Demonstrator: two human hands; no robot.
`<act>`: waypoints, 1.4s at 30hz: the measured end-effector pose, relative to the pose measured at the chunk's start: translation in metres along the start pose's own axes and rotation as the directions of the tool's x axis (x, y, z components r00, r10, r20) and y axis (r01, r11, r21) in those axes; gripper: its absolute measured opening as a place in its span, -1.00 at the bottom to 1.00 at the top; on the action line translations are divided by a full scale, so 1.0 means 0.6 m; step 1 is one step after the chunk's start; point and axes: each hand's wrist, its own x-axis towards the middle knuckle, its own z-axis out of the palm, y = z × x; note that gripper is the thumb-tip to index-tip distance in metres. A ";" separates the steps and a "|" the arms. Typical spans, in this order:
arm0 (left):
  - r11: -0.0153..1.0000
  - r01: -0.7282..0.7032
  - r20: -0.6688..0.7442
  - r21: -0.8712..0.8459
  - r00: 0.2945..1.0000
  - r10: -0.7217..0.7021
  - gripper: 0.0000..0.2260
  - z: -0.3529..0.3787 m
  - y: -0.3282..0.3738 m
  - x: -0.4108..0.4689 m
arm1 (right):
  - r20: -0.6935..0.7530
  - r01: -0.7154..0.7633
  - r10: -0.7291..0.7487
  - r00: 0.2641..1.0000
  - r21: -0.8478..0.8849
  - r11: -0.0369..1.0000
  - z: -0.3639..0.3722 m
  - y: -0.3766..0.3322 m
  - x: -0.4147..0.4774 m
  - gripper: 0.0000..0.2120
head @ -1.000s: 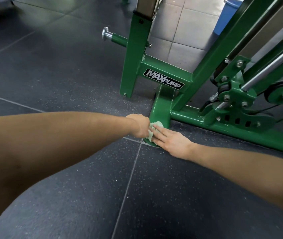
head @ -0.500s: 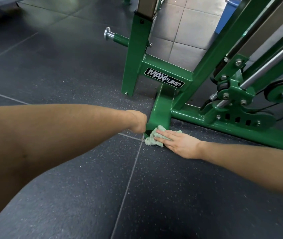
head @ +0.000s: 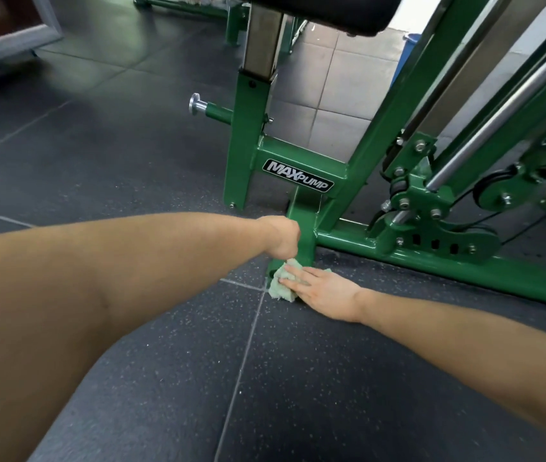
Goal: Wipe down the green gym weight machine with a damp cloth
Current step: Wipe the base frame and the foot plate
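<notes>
The green weight machine [head: 301, 168] with a MAXPUMP label stands on the dark rubber floor. A pale green cloth [head: 280, 286] lies bunched at the foot of its short upright post [head: 304, 228]. My right hand [head: 324, 290] presses the cloth against the post's base with straight fingers. My left hand [head: 283, 240] is bent down at the wrist against the left side of the same post, just above the cloth. Its fingers are hidden behind the hand.
A low green base rail [head: 464, 265] runs right from the post, carrying a bolted pivot bracket [head: 431, 225] and cables. A chrome pin [head: 196, 105] sticks out left of the taller upright. A black seat pad [head: 324, 8] overhangs above. A blue bin [head: 404, 55] stands behind.
My right hand has slid the cloth down from the post's face to its foot at floor level. My left hand stays beside the post. My view has tilted up.
</notes>
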 end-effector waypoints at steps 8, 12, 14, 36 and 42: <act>0.993 0.088 -0.236 -0.072 0.966 -0.103 -0.64 -0.043 -0.030 0.002 | -0.142 -0.351 0.467 0.873 0.484 0.802 -0.050 0.095 -0.022 -0.57; 0.992 0.109 -0.501 -0.060 0.857 -0.124 -0.52 -0.063 -0.045 0.013 | -0.221 -0.553 0.783 0.581 0.599 0.579 -0.128 0.193 0.011 -0.61; 0.986 0.161 -0.560 -0.036 0.814 -0.153 -0.43 -0.075 -0.051 0.017 | -0.143 -0.662 0.874 0.463 0.600 0.449 -0.137 0.225 0.015 -0.48; 0.980 0.197 -0.555 0.008 0.816 -0.159 -0.31 -0.062 -0.071 0.001 | 0.003 -0.654 0.795 0.606 0.570 0.497 -0.144 0.287 0.066 -0.36; 0.982 0.187 -0.558 0.013 0.816 -0.148 -0.41 -0.062 -0.062 0.010 | 0.086 -0.747 0.868 0.488 0.557 0.365 -0.128 0.253 0.051 -0.33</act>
